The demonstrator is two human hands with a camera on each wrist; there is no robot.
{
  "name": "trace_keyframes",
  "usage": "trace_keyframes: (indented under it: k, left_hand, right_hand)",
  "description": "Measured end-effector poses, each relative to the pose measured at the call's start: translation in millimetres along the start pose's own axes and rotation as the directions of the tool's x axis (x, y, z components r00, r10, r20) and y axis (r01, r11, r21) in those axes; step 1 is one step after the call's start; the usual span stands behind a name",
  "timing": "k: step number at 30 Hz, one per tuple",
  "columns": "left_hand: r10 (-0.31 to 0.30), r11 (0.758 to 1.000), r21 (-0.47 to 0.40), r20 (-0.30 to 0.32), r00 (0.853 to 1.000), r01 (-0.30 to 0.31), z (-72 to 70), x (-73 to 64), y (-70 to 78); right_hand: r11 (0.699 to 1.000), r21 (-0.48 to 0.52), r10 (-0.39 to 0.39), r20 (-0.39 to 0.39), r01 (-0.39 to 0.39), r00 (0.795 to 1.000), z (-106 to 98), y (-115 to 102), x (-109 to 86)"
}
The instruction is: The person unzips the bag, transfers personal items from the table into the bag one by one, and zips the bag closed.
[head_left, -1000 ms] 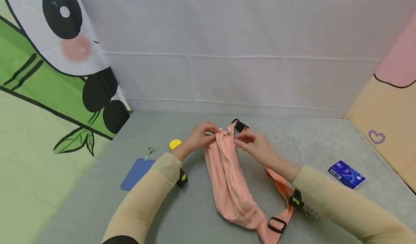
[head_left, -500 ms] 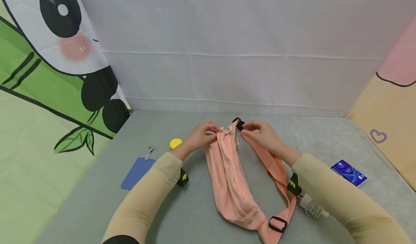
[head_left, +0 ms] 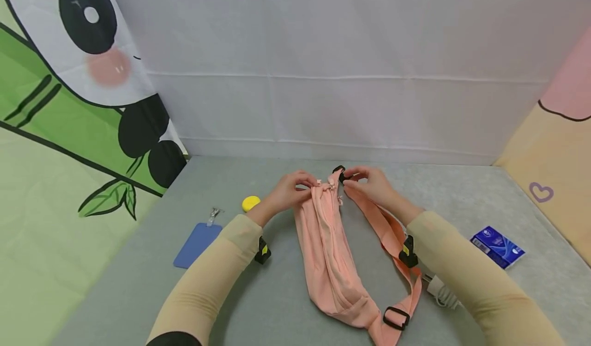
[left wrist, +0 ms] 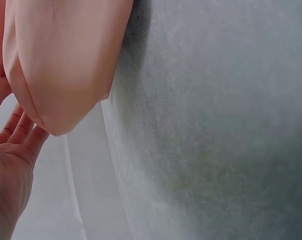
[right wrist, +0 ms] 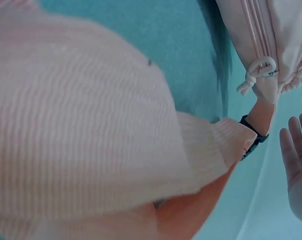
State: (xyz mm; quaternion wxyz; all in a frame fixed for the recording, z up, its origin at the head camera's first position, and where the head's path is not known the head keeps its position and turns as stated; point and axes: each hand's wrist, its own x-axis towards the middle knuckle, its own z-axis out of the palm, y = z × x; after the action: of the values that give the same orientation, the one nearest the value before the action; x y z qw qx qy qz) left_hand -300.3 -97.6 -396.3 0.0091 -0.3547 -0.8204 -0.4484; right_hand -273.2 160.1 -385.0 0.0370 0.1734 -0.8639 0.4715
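Observation:
A pink waist bag (head_left: 330,253) stretches lengthwise over the table, its far end raised. Thumb and fingers of my left hand (head_left: 292,191) pinch that end near the zipper pulls. In the left wrist view the left hand (left wrist: 13,165) is at the bag's corner. My right hand (head_left: 371,184) is beside the black buckle (head_left: 340,174); whether it touches the buckle is unclear. The right wrist view shows the right hand's (right wrist: 298,165) visible fingers fairly straight, apart from the buckle (right wrist: 254,132); its thumb is out of frame. Corded zipper pulls (right wrist: 258,70) dangle from the bag.
Left of the bag lie a blue card holder (head_left: 197,246) with a clip and a yellow round object (head_left: 251,203). A blue packet (head_left: 497,247) is at right. A white plug with coiled cord (head_left: 442,292) lies partly under the right sleeve. A strap adjuster (head_left: 396,318) is nearer me.
My right hand has moved from the bag's zipper side up and away to the black buckle, baring a zipper pull and more strap. The left hand keeps its pinch.

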Motion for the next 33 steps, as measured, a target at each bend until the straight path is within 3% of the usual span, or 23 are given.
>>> trace_keyframes:
  k: [8, 10, 13, 15, 17, 33]
  left_hand:
    - [0.002, 1.0, -0.021, 0.003, 1.0, -0.002, 1.8, 3.2, -1.4]
    - [0.006, 1.0, -0.014, 0.005, 1.0, -0.006, -0.6, 0.7, 10.0]
    - [0.002, 1.0, -0.01, 0.003, 1.0, -0.002, -0.4, 1.7, 9.2]
    - [0.003, 1.0, -0.008, -0.003, 1.0, -0.003, -0.2, 1.8, 8.2]
    - [-0.006, 1.0, -0.007, -0.008, 1.0, 0.006, 2.9, 5.2, -4.3]
    - [-0.021, 1.0, -0.014, -0.008, 1.0, 0.021, 7.3, 8.4, -2.8]
  right_hand:
    - [0.996, 0.057, -0.068, 0.024, 0.067, 0.997, 11, 8, 9.8]
    - [0.994, 0.091, -0.063, 0.04, 0.059, 0.997, 14, 8, 11.5]
    - [0.989, 0.127, -0.08, 0.072, 0.071, 0.994, 18, 9, 13.2]
    - [0.989, 0.127, -0.094, 0.091, 0.082, 0.991, 20, 9, 13.4]
    - [0.987, 0.122, -0.116, 0.107, 0.103, 0.987, 22, 9, 13.2]
    - [0.991, 0.042, -0.133, 0.122, 0.129, 0.984, 22, 15, 16.6]
